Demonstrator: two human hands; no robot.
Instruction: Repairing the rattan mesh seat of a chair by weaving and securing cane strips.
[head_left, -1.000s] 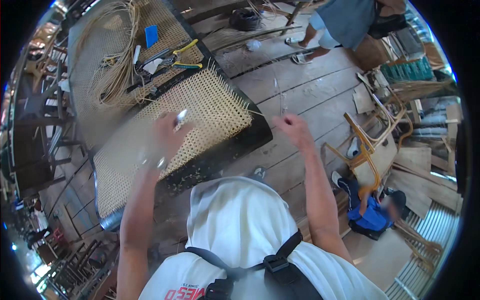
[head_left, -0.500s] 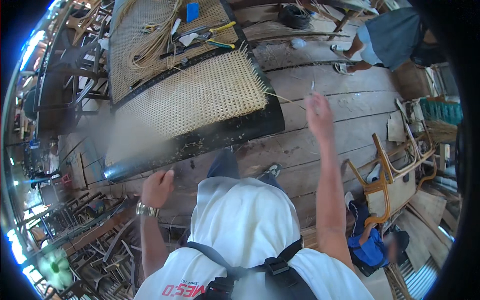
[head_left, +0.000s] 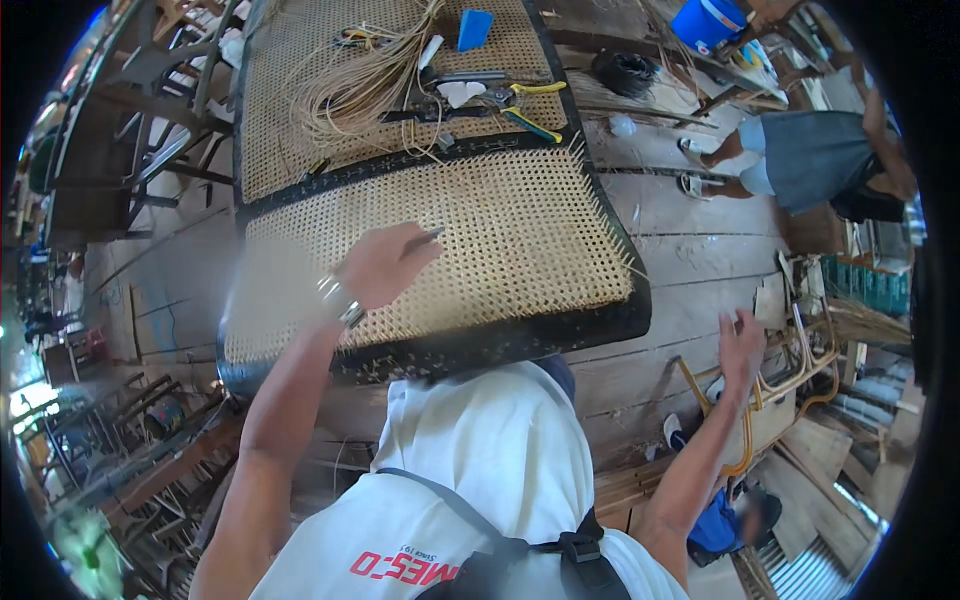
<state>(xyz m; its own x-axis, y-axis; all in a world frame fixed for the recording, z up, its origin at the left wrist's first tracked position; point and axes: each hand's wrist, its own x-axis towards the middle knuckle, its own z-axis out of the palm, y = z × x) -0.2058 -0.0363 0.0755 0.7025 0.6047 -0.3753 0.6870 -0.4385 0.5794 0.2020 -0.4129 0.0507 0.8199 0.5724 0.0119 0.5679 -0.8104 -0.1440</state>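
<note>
My left hand (head_left: 385, 265) is over the woven cane panel (head_left: 520, 235), its fingers closed round a small, dark, pointed tool (head_left: 427, 238) whose exact kind I cannot make out. Loose cane ends stick out along the panel's right edge, and a black border frames its front. Off to the right, away from the panel, my right hand (head_left: 740, 350) is raised with its fingers apart and nothing visible in it. Beyond the left hand, on the farther cane section, lie a bundle of cane strands (head_left: 345, 100) and yellow-handled pliers (head_left: 535, 105).
A blue block (head_left: 475, 30) lies behind the tools. At the right, a person in grey (head_left: 815, 160) stands on the plank floor (head_left: 690, 220). A person in blue (head_left: 720, 525) is low beside a wooden chair frame (head_left: 745, 440). Dark chair frames (head_left: 140, 130) crowd the left.
My left hand has moved up and forward over the panel and now holds a pointed tool. My right hand, which held a thin shiny thing, has swung right and down and opened.
</note>
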